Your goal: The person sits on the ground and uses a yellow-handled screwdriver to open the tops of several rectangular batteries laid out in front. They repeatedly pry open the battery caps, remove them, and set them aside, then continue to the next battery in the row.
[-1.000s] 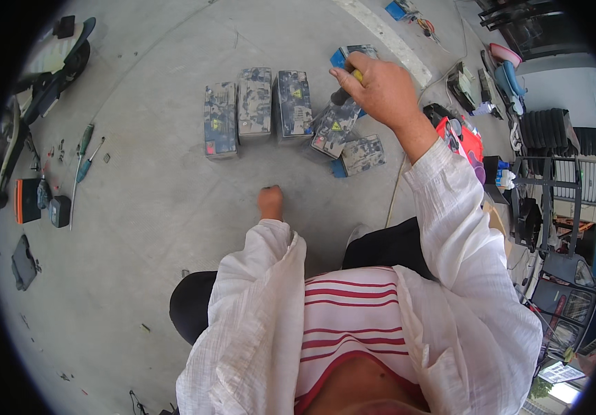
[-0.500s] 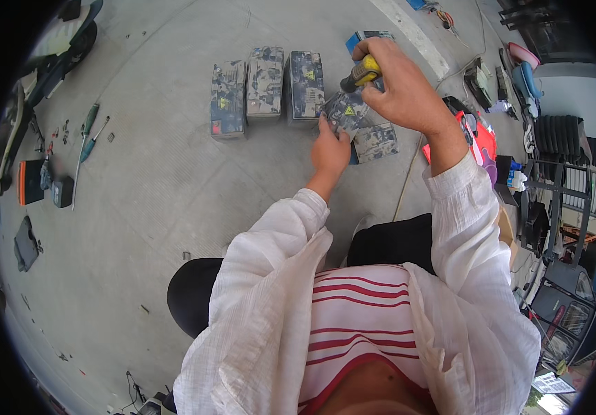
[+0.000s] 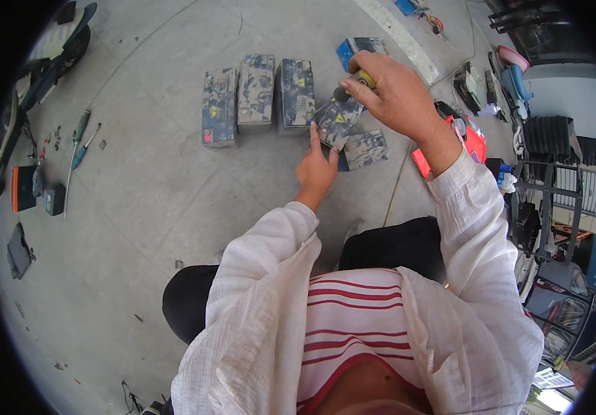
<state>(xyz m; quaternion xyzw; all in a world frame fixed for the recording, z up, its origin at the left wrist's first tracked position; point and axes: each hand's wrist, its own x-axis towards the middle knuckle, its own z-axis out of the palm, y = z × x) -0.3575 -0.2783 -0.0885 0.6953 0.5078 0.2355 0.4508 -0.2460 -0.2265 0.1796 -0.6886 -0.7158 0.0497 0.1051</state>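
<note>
My right hand (image 3: 403, 93) is closed around a screwdriver (image 3: 361, 79) with a yellow and black handle. Its shaft slants down toward a camouflage-patterned battery (image 3: 343, 114) with a yellow warning triangle; where the tip ends is hard to make out. My left hand (image 3: 316, 170) grips the near end of this battery between thumb and forefinger. The battery lies tilted, next to another patterned battery (image 3: 367, 150) on its right. Close by on the left, three more batteries stand side by side: one (image 3: 296, 93), a second (image 3: 255, 90) and a third (image 3: 219, 107).
A blue-sided battery (image 3: 356, 50) sits beyond my right hand. Two screwdrivers (image 3: 80, 135) lie on the concrete floor at left, near an orange-and-black box (image 3: 24, 189). A red bag (image 3: 474, 142), a metal frame (image 3: 545, 187) and other clutter line the right side.
The view has shifted slightly, so the batteries appear a little lower and further left. My right hand has tilted and lowered with the screwdriver; my left hand keeps its hold on the battery.
</note>
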